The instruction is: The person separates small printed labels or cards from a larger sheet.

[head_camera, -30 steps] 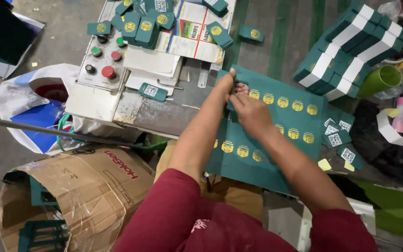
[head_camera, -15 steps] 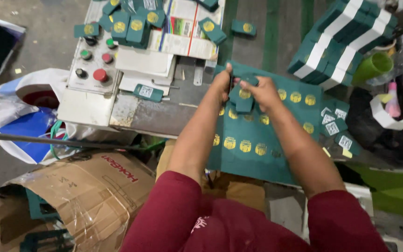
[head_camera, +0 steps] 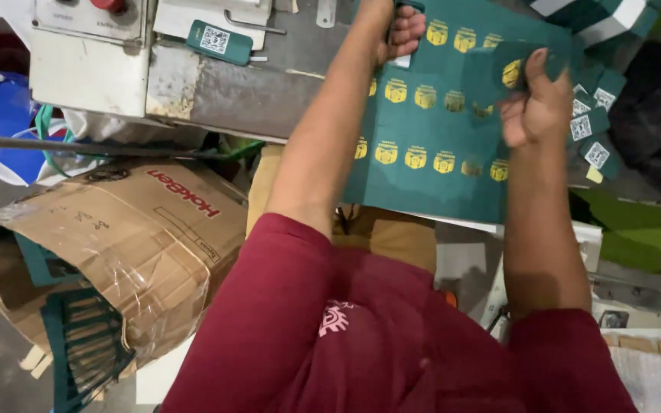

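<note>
At upper centre, left hand (head_camera: 401,32) closed over the top edge of a dark green printed sheet (head_camera: 430,183); right hand (head_camera: 533,103) clamped on a raised, folded part of the same sheet, thumb on top. Sheet spread over the near edge of a grey metal bench (head_camera: 216,88), lower portion hanging free toward a mustard-coloured surface (head_camera: 392,241) below. Rows of yellow emblems (head_camera: 415,157) across the sheet, most seemingly in place; a few positions near the right hand darker or duller, whether emptied or merely shaded not discernible. Judged progress: sheet in hand and partly worked, much of it yet to be handled.

Just right of the sheet, small green tags with white square codes (head_camera: 587,126), loosely scattered; one more green tag (head_camera: 219,42) lying apart on the bench beside a cream control box (head_camera: 89,57). Below left, crumpled cardboard carton (head_camera: 109,245) wrapped in clear film, green offcut strips (head_camera: 86,348) spilling from its mouth. Thin dark rod (head_camera: 78,143) crossing above the carton. Red sleeves (head_camera: 330,321) filling the foreground. Nothing lying across the sheet itself; loose tags crowding its right margin.
</note>
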